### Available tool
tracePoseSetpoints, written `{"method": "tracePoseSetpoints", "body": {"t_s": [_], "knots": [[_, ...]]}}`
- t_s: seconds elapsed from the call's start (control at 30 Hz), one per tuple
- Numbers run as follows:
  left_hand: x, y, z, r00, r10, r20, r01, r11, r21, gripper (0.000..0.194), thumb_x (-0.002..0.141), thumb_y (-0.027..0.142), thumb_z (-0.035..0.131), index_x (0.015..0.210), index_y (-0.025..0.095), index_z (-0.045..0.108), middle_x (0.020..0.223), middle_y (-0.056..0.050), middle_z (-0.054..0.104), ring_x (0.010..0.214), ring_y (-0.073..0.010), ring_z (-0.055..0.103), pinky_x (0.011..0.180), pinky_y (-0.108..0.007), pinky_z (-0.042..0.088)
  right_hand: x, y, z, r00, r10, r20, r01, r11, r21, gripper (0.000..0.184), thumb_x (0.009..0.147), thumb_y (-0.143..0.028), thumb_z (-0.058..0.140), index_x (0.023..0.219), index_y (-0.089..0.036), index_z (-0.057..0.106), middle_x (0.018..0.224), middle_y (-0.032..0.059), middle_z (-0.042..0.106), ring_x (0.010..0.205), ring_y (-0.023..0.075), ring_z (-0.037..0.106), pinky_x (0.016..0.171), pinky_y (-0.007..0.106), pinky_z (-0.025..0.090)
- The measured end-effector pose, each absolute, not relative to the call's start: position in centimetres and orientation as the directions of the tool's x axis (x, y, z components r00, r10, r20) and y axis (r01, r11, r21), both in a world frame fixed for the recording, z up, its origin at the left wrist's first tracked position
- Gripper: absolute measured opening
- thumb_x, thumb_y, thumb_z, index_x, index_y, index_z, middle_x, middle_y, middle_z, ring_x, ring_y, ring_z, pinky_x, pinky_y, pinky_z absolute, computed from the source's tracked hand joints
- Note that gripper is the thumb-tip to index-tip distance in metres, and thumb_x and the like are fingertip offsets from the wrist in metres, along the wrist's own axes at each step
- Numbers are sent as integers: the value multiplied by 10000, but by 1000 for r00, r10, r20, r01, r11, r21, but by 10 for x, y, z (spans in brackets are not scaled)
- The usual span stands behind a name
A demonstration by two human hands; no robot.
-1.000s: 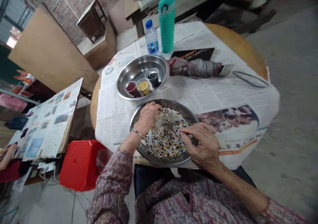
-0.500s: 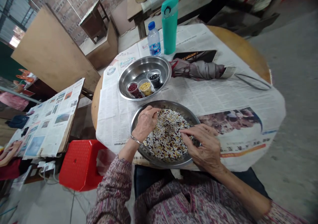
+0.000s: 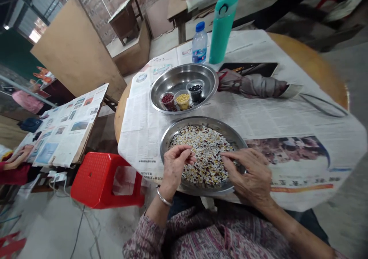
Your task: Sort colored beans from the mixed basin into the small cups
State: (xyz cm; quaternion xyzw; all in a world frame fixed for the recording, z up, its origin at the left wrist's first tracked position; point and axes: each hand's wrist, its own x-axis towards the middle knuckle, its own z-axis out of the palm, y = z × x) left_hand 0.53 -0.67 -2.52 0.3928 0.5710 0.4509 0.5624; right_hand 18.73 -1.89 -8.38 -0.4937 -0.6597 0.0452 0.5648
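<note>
In front of me is a steel basin (image 3: 233,133) spread with mixed white grains and dark red, black and yellow beans (image 3: 205,144). My left hand (image 3: 176,166), with a silver bangle at the wrist, is over its near left side. The thumb and fingers are pinched together; what lies between them is too small to make out. My right hand (image 3: 251,176) reaches across the right rim. Its thumb and forefinger meet just above the grains, and anything in that pinch is hidden.
Behind stands a second steel basin (image 3: 169,81) with cups of red beans (image 3: 167,100), yellow beans (image 3: 183,101) and black beans (image 3: 196,92). Further back are a water bottle (image 3: 199,44), a teal flask (image 3: 223,29) and a folded umbrella (image 3: 255,84). A red stool (image 3: 94,178) is left of the newspaper-covered table (image 3: 135,136).
My left hand has drawn back from the basin's far left side towards its near edge. My right hand stays pinched at the right side. The view has shifted a little left.
</note>
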Motion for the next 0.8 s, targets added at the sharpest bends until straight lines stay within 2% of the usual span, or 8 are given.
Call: {"method": "tracePoseSetpoints", "body": {"t_s": [0.13, 0.23, 0.3, 0.37, 0.43, 0.5, 0.6, 0.8], "knots": [[4, -6, -32, -74, 997, 3, 398, 27, 917, 127, 864, 170, 626, 889, 189, 749, 767, -22, 694, 695, -141, 627, 738, -299, 527, 188, -19, -84, 115, 697, 708, 610, 513, -604, 127, 869, -145, 653, 915, -262, 673, 785, -11, 725, 681, 174, 654, 777, 378, 483], [3, -8, -31, -52, 994, 99, 503, -60, 862, 132, 858, 150, 649, 860, 213, 764, 800, -28, 704, 766, -160, 625, 824, -324, 515, 188, -19, -84, 110, 702, 704, 606, 514, -607, 126, 869, -152, 651, 912, -266, 680, 775, -12, 719, 683, 177, 650, 769, 376, 484], [3, -9, -29, -110, 994, -12, 335, 49, 941, 101, 863, 198, 665, 870, 202, 766, 766, -15, 687, 685, -134, 601, 744, -292, 513, 188, -19, -84, 109, 711, 694, 604, 507, -615, 117, 871, -163, 645, 904, -268, 684, 769, -11, 716, 677, 178, 647, 763, 377, 485], [5, -11, -26, -142, 965, -220, -35, 217, 976, 111, 851, 251, 696, 892, 169, 760, 740, -8, 663, 618, -99, 573, 663, -250, 496, 189, -20, -85, 106, 716, 690, 608, 503, -615, 108, 869, -170, 646, 894, -266, 687, 761, -11, 714, 670, 176, 645, 752, 373, 485], [8, -14, -24, -96, 908, -407, -427, 332, 841, 130, 805, 224, 747, 900, 135, 749, 753, -14, 656, 630, -78, 585, 653, -214, 496, 189, -20, -85, 101, 713, 694, 615, 504, -607, 104, 866, -171, 650, 891, -264, 688, 759, -14, 713, 666, 173, 643, 740, 366, 484], [11, -18, -22, -47, 856, -515, -661, 360, 658, 126, 765, 116, 749, 891, 117, 739, 792, -29, 662, 684, -71, 617, 691, -185, 513, 189, -20, -86, 88, 708, 701, 624, 509, -593, 106, 869, -168, 649, 897, -264, 685, 760, -16, 713, 662, 170, 638, 740, 364, 483], [16, -24, -20, -23, 810, -586, -779, 352, 518, 171, 783, 9, 646, 894, 108, 730, 829, -48, 665, 726, -74, 640, 720, -165, 531, 190, -20, -85, 67, 709, 702, 629, 516, -582, 108, 879, -164, 642, 906, -261, 680, 765, -12, 714, 669, 173, 639, 744, 367, 480], [17, -26, -22, -30, 801, -597, -806, 334, 489, 145, 837, 37, 602, 917, 110, 699, 836, -57, 646, 712, -84, 626, 693, -179, 535, 191, -19, -84, 44, 714, 699, 645, 514, -565, 79, 881, -201, 650, 902, -264, 694, 772, -9, 720, 667, 176, 645, 737, 368, 479]]}}
